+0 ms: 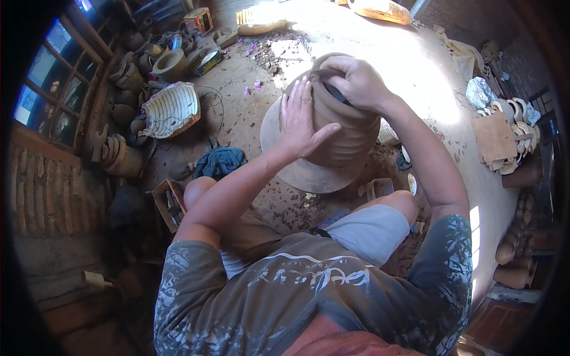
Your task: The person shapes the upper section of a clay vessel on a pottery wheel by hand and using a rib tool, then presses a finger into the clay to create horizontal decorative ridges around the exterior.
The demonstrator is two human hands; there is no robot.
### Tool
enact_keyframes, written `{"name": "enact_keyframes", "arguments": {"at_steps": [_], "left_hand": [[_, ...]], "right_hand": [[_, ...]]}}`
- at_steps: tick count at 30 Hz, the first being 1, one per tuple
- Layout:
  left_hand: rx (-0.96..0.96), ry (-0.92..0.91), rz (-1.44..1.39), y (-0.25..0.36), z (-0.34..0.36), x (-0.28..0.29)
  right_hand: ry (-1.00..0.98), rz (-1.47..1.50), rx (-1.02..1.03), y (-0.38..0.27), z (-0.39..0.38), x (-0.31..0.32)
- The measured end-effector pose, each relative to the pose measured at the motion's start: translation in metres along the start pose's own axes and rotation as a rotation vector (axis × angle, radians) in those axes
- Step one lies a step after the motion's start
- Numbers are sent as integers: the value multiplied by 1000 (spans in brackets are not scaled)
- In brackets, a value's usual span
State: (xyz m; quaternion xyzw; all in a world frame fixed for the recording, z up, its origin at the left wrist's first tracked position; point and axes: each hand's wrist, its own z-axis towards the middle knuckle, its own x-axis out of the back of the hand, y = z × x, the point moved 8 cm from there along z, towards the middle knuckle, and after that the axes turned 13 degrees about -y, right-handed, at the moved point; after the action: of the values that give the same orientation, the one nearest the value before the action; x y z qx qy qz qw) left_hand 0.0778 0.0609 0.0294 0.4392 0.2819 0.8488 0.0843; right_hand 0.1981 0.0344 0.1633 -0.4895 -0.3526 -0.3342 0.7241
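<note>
A tall brown clay pot point(341, 133) with ridged walls stands on a round wheel point(276, 139) in front of me. My left hand point(300, 118) lies against the pot's left outer wall, fingers stretched and thumb spread out to the right. At the top, my right hand point(361, 82) is curled over the rim, its fingertips reaching toward the dark mouth. Its grip looks closed on the rim; part of the fingers is hidden. Below the wheel, my bent knees are on either side.
A blue-green cloth point(219, 161) lies to the left of the wheel, near a wooden box point(169, 204) of tools. Beyond stand a ribbed pale shell-like piece point(172, 110) and a clay bowl point(170, 64). Brown pots point(515, 276) line the right side. Clay crumbs litter the floor.
</note>
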Motion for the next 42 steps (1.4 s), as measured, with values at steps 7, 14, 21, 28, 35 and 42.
{"name": "enact_keyframes", "arguments": {"at_steps": [7,14,21,28,35,42], "left_hand": [[-221,-79,-232,-29,29,21],[-280,-145,-379,-29,41,32],[-157,-65,-212,-26,23,21],[142,3,-33,18,-20,-6],[130,-41,-193,34,-40,30],[-20,-148,28,-53,12,58]], "right_hand": [[-310,27,34,-21,-37,18],[165,629,-140,-39,-127,80],[-37,178,-655,-8,-192,32],[544,426,-620,48,-212,24],[575,39,-538,39,-167,21],[616,-180,-487,-12,-157,9]]}}
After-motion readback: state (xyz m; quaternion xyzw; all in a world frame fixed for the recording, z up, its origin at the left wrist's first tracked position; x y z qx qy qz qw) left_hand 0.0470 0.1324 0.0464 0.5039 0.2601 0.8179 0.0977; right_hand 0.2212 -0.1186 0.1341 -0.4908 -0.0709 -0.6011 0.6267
